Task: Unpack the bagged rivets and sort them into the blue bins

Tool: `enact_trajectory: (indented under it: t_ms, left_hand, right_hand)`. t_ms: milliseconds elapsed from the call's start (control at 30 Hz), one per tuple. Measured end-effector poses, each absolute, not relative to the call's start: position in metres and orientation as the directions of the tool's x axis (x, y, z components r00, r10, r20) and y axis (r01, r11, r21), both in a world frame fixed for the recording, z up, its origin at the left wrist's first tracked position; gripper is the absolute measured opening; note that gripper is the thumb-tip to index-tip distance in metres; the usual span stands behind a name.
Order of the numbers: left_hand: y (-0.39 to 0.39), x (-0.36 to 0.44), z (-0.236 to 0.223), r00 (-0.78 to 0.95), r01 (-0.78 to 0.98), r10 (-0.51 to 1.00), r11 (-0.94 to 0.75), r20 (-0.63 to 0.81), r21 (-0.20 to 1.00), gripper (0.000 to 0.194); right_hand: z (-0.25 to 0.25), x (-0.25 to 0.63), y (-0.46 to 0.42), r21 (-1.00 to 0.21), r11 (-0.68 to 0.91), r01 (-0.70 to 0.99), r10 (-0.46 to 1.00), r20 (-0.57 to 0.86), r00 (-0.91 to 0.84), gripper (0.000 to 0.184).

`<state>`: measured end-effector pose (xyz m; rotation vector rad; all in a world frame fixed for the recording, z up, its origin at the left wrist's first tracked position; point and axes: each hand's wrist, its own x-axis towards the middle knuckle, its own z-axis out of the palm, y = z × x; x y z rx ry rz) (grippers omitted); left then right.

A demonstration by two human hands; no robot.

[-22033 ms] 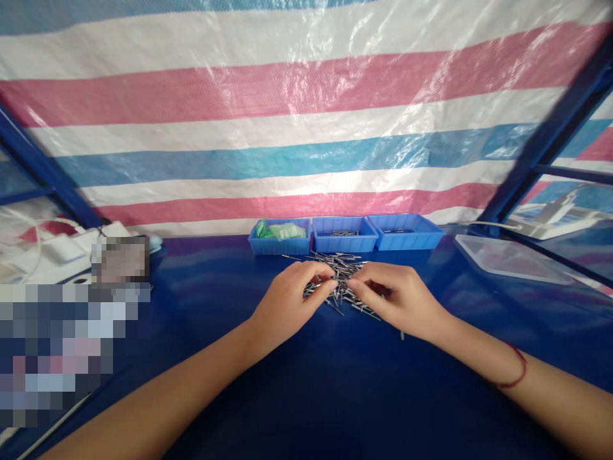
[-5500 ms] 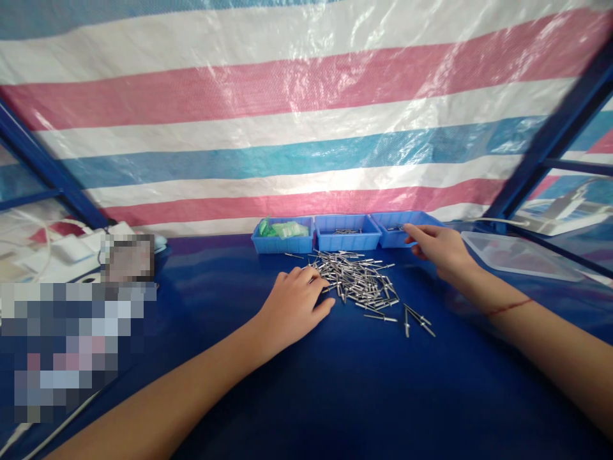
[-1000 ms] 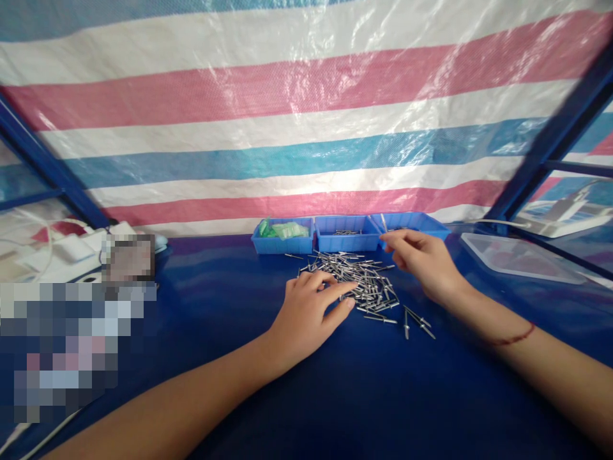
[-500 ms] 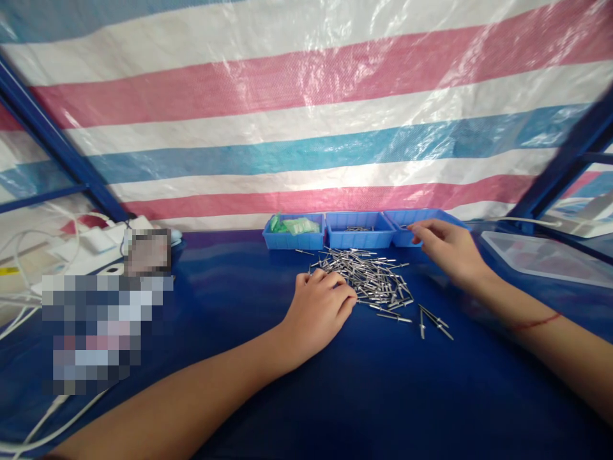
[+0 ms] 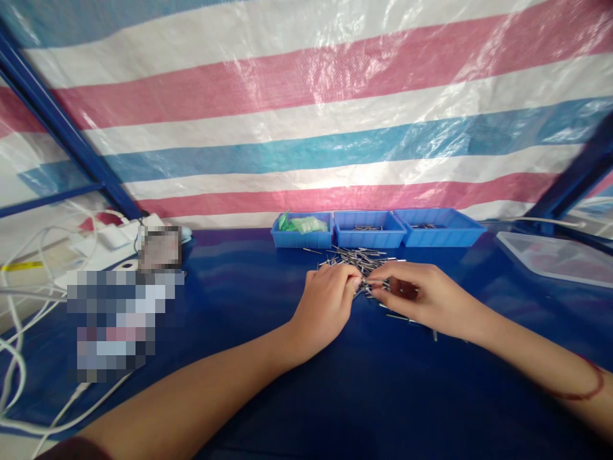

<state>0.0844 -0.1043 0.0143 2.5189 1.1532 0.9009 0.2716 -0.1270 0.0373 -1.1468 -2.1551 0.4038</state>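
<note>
A heap of silver blind rivets (image 5: 361,257) lies on the blue tabletop, partly covered by my hands. My left hand (image 5: 325,303) is closed over the heap's near left side, thumb and forefinger pinched on what looks like a blind rivet. Opposite it, the thumb and forefinger of my right hand (image 5: 421,297) close in at the same spot, meeting the left fingertips; the small end between them is mostly hidden. Behind the heap, the middle blue bin (image 5: 368,239) and the right blue bin (image 5: 443,236) both have rivets inside.
The left blue bin (image 5: 301,240) contains green and clear plastic bags. A clear plastic lid (image 5: 555,259) lies at the right. White cables (image 5: 14,358) and a power strip (image 5: 103,246) crowd the left side. A striped plastic sheet (image 5: 306,153) hangs behind the bins.
My right hand has come back from the right bin to the left fingertips over the heap. A second ago it held up a rivet near that bin. The view has swung slightly right-to-left.
</note>
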Motion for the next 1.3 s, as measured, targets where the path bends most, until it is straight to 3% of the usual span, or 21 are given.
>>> enact_trajectory:
  t_ms: [267, 433, 633, 933, 1133, 1300]
  left_hand:
    - [-0.103, 0.083, 0.013, 0.534, 0.474, 0.692, -0.721, 0.486, 0.506, 0.014]
    - [-0.104, 0.084, 0.013, 0.566, 0.381, 0.639, -0.763, 0.521, 0.522, 0.013]
    - [-0.102, 0.084, 0.012, 0.568, 0.392, 0.653, -0.75, 0.501, 0.533, 0.014]
    - [-0.103, 0.085, 0.015, 0.561, 0.316, 0.654, -0.736, 0.508, 0.599, 0.012]
    - [-0.103, 0.084, 0.015, 0.47, 0.292, 0.697, -0.702, 0.542, 0.649, 0.007]
    - [-0.103, 0.084, 0.014, 0.418, 0.295, 0.695, -0.713, 0.585, 0.636, 0.005]
  right_hand:
    - [0.029, 0.268, -0.129, -0.713, 0.462, 0.528, 0.886, 0.401, -0.234, 0.022]
    - [0.031, 0.265, -0.133, -0.754, 0.434, 0.493, 0.9, 0.391, -0.194, 0.023]
    - [0.031, 0.262, -0.133, -0.802, 0.404, 0.44, 0.914, 0.376, -0.154, 0.021]
    - [0.035, 0.261, -0.138, -0.761, 0.485, 0.43, 0.873, 0.451, -0.187, 0.017]
    - [0.036, 0.264, -0.138, -0.79, 0.418, 0.449, 0.903, 0.414, -0.113, 0.02]
    - [0.034, 0.266, -0.132, -0.779, 0.404, 0.48, 0.914, 0.372, -0.165, 0.022]
